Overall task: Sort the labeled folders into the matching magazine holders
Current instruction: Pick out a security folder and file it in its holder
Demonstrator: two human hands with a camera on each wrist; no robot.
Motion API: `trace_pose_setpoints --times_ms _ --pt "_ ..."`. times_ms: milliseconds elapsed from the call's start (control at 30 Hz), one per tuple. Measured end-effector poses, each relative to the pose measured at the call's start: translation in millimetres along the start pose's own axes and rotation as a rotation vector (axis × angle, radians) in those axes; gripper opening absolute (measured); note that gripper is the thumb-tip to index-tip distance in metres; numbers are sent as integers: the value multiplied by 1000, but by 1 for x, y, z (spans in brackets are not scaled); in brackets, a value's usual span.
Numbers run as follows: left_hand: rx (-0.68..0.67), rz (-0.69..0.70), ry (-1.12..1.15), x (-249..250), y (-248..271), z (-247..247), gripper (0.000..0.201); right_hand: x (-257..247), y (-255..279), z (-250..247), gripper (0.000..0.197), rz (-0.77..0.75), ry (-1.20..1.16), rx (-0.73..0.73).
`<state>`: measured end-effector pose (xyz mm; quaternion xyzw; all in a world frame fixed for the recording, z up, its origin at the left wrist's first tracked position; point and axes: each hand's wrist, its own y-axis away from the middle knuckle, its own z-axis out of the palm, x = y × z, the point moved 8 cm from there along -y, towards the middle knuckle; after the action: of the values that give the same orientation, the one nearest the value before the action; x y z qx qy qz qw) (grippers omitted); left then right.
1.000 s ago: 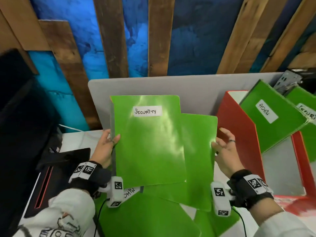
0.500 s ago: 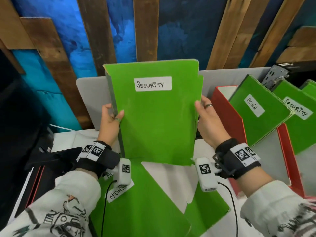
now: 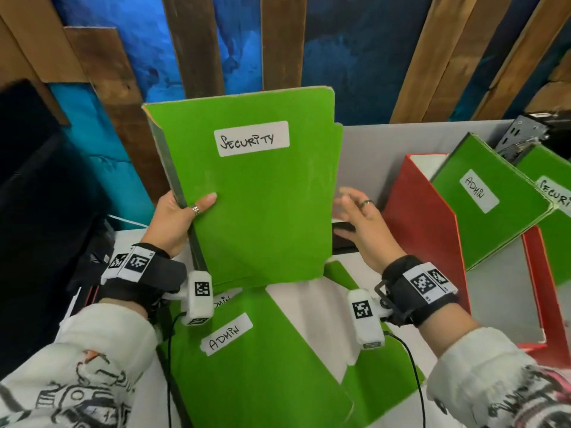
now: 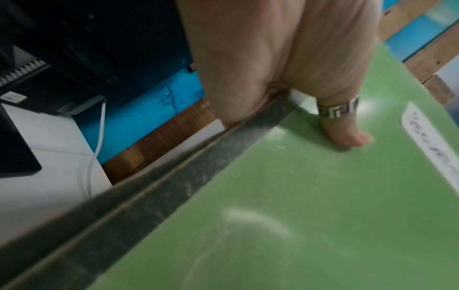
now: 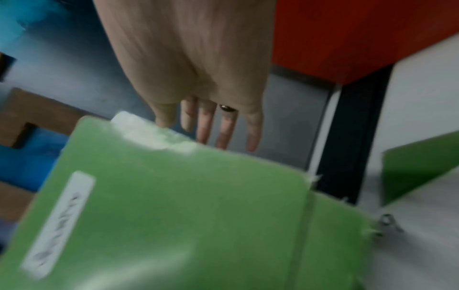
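A green folder labelled SECURITY [image 3: 256, 193] stands upright above the desk. My left hand [image 3: 176, 217] grips its spine edge, thumb on the front cover [image 4: 345, 135]. My right hand [image 3: 355, 214] hovers just off the folder's right edge, fingers [image 5: 223, 125] straight and spread, holding nothing. Green ADMIN folders [image 3: 247, 350] lie flat on the desk below. At the right, a red magazine holder [image 3: 417, 217] carries an ADMIN folder [image 3: 488, 199]. A SECURITY folder [image 3: 556, 193] sits in the holder beside it.
A grey divider panel [image 3: 370, 149] stands behind the holders, with wooden slats and a blue wall beyond. A dark monitor [image 3: 37, 196] and a black tray fill the left. A white cable [image 4: 99, 127] trails on the white desk [image 4: 49, 176].
The SECURITY folder was lifted upright off the pile with both hands. My right hand has now let go of its right edge and opened; the left still holds the spine.
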<state>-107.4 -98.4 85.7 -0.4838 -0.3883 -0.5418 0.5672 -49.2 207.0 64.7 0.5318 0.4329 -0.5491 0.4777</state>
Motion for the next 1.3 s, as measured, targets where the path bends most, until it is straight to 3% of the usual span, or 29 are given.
trace_pose_setpoints --times_ms 100,167,233,300,333,433,533,600,733,900,1133,1300 --pt "97 56 0 8 -1 -17 27 64 7 -32 3 320 198 101" --pt "156 80 10 11 -2 -27 25 118 19 -57 3 537 344 102" --pt "195 94 12 13 -2 -34 23 176 26 -91 27 677 606 75" --pt "223 94 4 12 -2 -39 22 215 35 -117 83 765 726 121" --pt "235 93 -1 11 -2 -42 21 226 41 -125 94 790 699 179" --pt "266 88 -2 8 -4 -45 19 255 56 -136 101 833 461 333" --pt "286 81 6 3 -6 -44 16 245 63 -127 92 693 247 448" --pt "291 77 -1 1 -7 -43 15 197 70 -98 77 515 128 488" --pt "286 52 -15 -5 -11 -41 16 168 61 -54 61 331 238 210" --pt "270 35 -30 -12 -15 -35 15 136 62 -4 56 127 432 -82" --pt "247 35 -15 -15 -18 -23 16 137 65 42 58 91 514 -285" --pt "233 28 -29 -18 -18 -22 16 165 66 39 50 217 569 -352"
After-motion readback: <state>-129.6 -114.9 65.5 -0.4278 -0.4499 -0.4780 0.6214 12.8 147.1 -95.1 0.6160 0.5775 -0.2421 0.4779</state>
